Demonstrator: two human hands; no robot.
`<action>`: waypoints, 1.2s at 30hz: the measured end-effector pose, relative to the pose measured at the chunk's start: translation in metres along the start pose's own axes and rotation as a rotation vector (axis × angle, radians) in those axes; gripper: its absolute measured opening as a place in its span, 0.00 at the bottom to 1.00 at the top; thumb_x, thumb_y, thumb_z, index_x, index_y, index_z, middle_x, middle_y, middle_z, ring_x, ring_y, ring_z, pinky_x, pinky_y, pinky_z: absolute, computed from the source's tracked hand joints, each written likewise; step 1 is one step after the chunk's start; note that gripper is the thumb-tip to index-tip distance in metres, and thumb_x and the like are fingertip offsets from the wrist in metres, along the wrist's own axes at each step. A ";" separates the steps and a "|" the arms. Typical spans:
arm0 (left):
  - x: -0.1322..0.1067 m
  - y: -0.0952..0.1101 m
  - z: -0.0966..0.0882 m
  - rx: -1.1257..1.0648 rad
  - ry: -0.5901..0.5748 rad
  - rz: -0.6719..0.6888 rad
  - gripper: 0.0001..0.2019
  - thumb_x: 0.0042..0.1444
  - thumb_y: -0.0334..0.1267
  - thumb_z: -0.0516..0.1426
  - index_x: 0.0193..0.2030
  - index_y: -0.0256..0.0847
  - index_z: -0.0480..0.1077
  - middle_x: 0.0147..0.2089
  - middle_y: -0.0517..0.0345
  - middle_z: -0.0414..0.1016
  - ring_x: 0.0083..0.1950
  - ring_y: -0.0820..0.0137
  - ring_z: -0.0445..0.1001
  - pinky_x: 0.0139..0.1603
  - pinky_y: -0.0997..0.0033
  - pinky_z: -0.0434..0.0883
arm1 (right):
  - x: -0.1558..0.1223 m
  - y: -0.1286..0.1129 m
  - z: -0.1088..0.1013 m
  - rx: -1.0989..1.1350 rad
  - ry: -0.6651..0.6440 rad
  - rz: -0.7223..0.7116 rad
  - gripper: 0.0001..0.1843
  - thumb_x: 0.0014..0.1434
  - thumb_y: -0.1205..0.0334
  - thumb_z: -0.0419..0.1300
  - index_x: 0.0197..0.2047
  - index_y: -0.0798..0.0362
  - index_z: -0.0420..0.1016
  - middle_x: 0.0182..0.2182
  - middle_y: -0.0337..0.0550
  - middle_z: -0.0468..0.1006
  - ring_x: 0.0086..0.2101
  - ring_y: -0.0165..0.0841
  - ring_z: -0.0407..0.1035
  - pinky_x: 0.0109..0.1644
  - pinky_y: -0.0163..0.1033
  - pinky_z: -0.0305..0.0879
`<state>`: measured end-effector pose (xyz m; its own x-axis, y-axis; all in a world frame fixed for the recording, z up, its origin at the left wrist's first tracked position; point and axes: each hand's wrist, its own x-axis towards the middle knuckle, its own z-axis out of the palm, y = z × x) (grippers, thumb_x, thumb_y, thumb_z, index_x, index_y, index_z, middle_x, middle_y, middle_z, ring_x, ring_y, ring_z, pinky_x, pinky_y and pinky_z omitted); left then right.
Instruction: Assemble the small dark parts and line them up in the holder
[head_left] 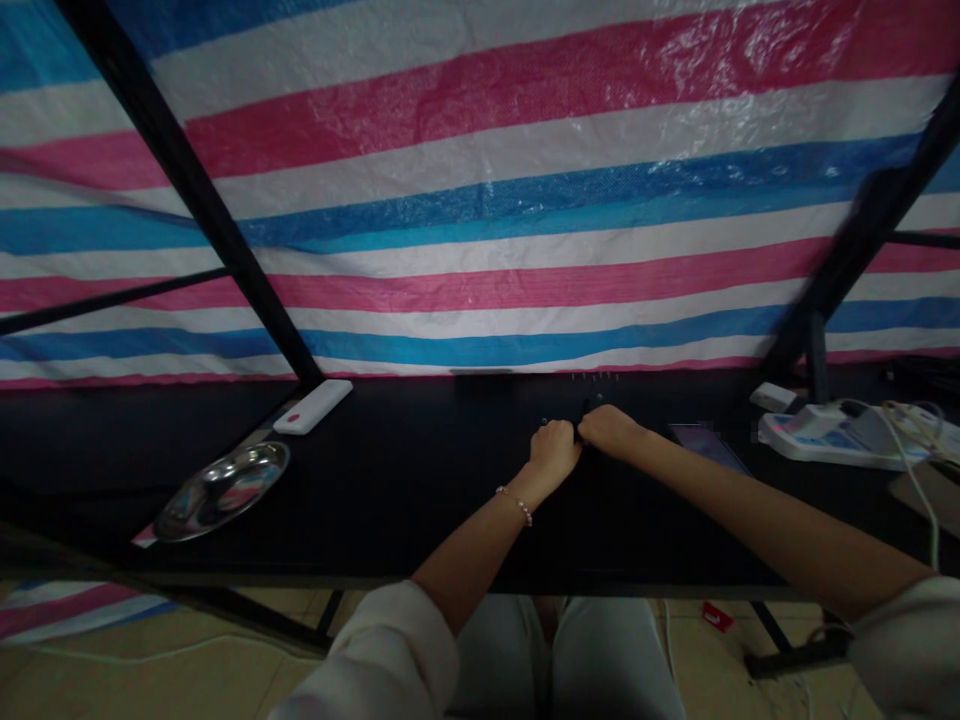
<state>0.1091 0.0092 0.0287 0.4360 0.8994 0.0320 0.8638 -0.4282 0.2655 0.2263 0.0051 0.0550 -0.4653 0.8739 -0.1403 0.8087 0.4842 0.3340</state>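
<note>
My left hand [553, 447] and my right hand [609, 428] rest close together on the black table [420, 480], near its far edge. Both are curled into loose fists, knuckles toward each other, and they meet at a small dark object [585, 410] that I cannot make out in the dim light. A bead bracelet [514, 504] circles my left wrist. Several tiny dark pins or screws [596, 378] stand just beyond the hands.
A shiny metal dish [223, 490] lies at the table's left front, with a white remote-like device [313, 406] behind it. A dark phone [709, 445] lies right of my hands. A white power strip [847, 435] with cables sits far right. A striped tarp [480, 200] hangs behind.
</note>
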 end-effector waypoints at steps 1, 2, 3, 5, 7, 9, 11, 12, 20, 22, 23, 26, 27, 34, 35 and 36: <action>0.001 0.000 0.000 -0.005 0.003 0.006 0.13 0.54 0.38 0.50 0.42 0.34 0.70 0.43 0.44 0.73 0.45 0.61 0.72 0.43 0.66 0.70 | 0.000 0.000 0.001 0.005 0.009 -0.003 0.11 0.55 0.74 0.52 0.31 0.61 0.76 0.29 0.57 0.78 0.33 0.37 0.74 0.35 0.36 0.66; 0.001 0.000 0.001 -0.013 0.006 0.013 0.13 0.54 0.37 0.50 0.41 0.34 0.70 0.43 0.44 0.73 0.45 0.61 0.72 0.43 0.65 0.70 | 0.001 0.000 0.002 0.007 0.015 -0.005 0.11 0.55 0.74 0.52 0.31 0.61 0.76 0.29 0.56 0.78 0.32 0.37 0.74 0.35 0.36 0.66; 0.001 0.000 0.001 -0.022 0.007 0.017 0.13 0.54 0.37 0.50 0.41 0.34 0.70 0.43 0.43 0.73 0.45 0.60 0.72 0.43 0.65 0.70 | 0.001 0.000 0.002 0.006 0.017 -0.007 0.12 0.54 0.75 0.51 0.30 0.61 0.76 0.29 0.56 0.78 0.32 0.37 0.74 0.34 0.36 0.65; 0.002 -0.001 0.000 -0.044 0.002 0.014 0.12 0.54 0.37 0.50 0.40 0.34 0.71 0.42 0.43 0.73 0.44 0.59 0.73 0.42 0.64 0.70 | 0.001 0.000 0.003 -0.001 0.018 -0.015 0.12 0.54 0.75 0.51 0.30 0.61 0.76 0.29 0.56 0.78 0.32 0.38 0.74 0.33 0.36 0.65; 0.001 -0.002 -0.001 -0.067 0.001 0.001 0.12 0.54 0.38 0.51 0.39 0.35 0.71 0.41 0.43 0.74 0.44 0.60 0.73 0.42 0.65 0.70 | 0.002 0.001 0.004 -0.007 0.020 -0.033 0.12 0.54 0.75 0.51 0.30 0.61 0.76 0.29 0.56 0.78 0.31 0.37 0.74 0.33 0.35 0.65; -0.003 -0.004 -0.004 -0.095 0.000 -0.005 0.11 0.53 0.39 0.52 0.37 0.36 0.72 0.40 0.44 0.74 0.44 0.60 0.73 0.41 0.66 0.69 | 0.002 0.003 0.005 -0.013 0.026 -0.057 0.11 0.53 0.76 0.52 0.30 0.61 0.76 0.28 0.55 0.78 0.31 0.36 0.74 0.33 0.35 0.64; -0.007 -0.008 -0.008 -0.135 -0.004 -0.003 0.09 0.51 0.39 0.54 0.34 0.37 0.73 0.38 0.46 0.75 0.42 0.62 0.73 0.40 0.67 0.69 | 0.001 0.005 0.006 -0.017 0.038 -0.085 0.11 0.53 0.76 0.52 0.30 0.61 0.76 0.28 0.55 0.78 0.31 0.35 0.74 0.32 0.34 0.64; -0.010 -0.011 -0.009 -0.165 -0.009 -0.002 0.09 0.51 0.39 0.54 0.32 0.37 0.73 0.37 0.47 0.75 0.40 0.63 0.74 0.39 0.68 0.69 | 0.001 0.006 0.006 -0.017 0.047 -0.098 0.11 0.52 0.76 0.52 0.30 0.61 0.76 0.28 0.55 0.78 0.31 0.35 0.74 0.32 0.33 0.64; -0.041 -0.035 -0.019 -0.586 -0.105 -0.042 0.08 0.50 0.37 0.55 0.27 0.33 0.70 0.26 0.54 0.75 0.18 0.78 0.68 0.20 0.80 0.65 | -0.001 0.008 0.007 0.010 0.073 -0.155 0.11 0.51 0.75 0.52 0.30 0.61 0.76 0.28 0.53 0.78 0.31 0.34 0.73 0.30 0.32 0.61; -0.049 -0.040 -0.024 -0.679 -0.084 -0.075 0.07 0.50 0.35 0.55 0.30 0.32 0.70 0.26 0.54 0.75 0.16 0.80 0.65 0.16 0.81 0.62 | -0.004 0.005 0.004 0.031 0.059 -0.152 0.11 0.51 0.75 0.51 0.31 0.60 0.76 0.30 0.52 0.77 0.31 0.34 0.73 0.29 0.31 0.60; -0.054 -0.043 -0.026 -0.716 -0.069 -0.083 0.07 0.49 0.35 0.55 0.32 0.32 0.70 0.27 0.53 0.75 0.16 0.80 0.64 0.16 0.82 0.62 | -0.005 0.003 0.001 0.045 0.052 -0.147 0.11 0.51 0.75 0.51 0.32 0.60 0.75 0.31 0.52 0.77 0.31 0.33 0.72 0.28 0.31 0.59; -0.064 -0.051 -0.034 -0.807 -0.005 -0.087 0.08 0.48 0.33 0.56 0.35 0.32 0.70 0.27 0.54 0.75 0.15 0.82 0.63 0.15 0.83 0.60 | -0.011 -0.003 -0.009 0.105 0.052 -0.128 0.10 0.50 0.72 0.53 0.33 0.58 0.75 0.35 0.49 0.76 0.32 0.33 0.72 0.28 0.31 0.58; -0.067 -0.054 -0.036 -0.836 0.023 -0.088 0.08 0.48 0.33 0.56 0.36 0.32 0.69 0.27 0.54 0.75 0.14 0.82 0.63 0.15 0.83 0.60 | -0.013 -0.004 -0.014 0.132 0.062 -0.128 0.09 0.50 0.71 0.54 0.33 0.57 0.75 0.36 0.49 0.76 0.32 0.33 0.72 0.29 0.31 0.58; -0.080 -0.067 -0.051 -1.027 0.222 -0.075 0.10 0.46 0.34 0.57 0.36 0.34 0.68 0.30 0.55 0.75 0.14 0.83 0.63 0.13 0.84 0.57 | -0.021 -0.024 -0.045 0.514 0.269 -0.030 0.10 0.55 0.61 0.53 0.39 0.54 0.71 0.33 0.45 0.76 0.34 0.33 0.70 0.35 0.32 0.59; -0.082 -0.067 -0.054 -1.049 0.238 -0.076 0.11 0.46 0.35 0.57 0.37 0.34 0.68 0.30 0.55 0.75 0.14 0.83 0.63 0.13 0.84 0.56 | -0.021 -0.028 -0.047 0.591 0.315 -0.018 0.10 0.55 0.61 0.52 0.39 0.54 0.70 0.33 0.44 0.76 0.34 0.32 0.70 0.35 0.32 0.60; -0.085 -0.066 -0.057 -1.071 0.255 -0.079 0.11 0.46 0.36 0.58 0.37 0.34 0.68 0.30 0.55 0.75 0.14 0.83 0.63 0.13 0.84 0.56 | -0.022 -0.033 -0.048 0.670 0.365 -0.013 0.10 0.56 0.61 0.52 0.39 0.54 0.70 0.32 0.44 0.76 0.33 0.32 0.70 0.35 0.33 0.60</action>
<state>0.0013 -0.0338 0.0633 0.2179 0.9655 0.1428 0.1675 -0.1811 0.9691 0.1922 -0.0326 0.0922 -0.4716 0.8550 0.2157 0.7935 0.5182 -0.3191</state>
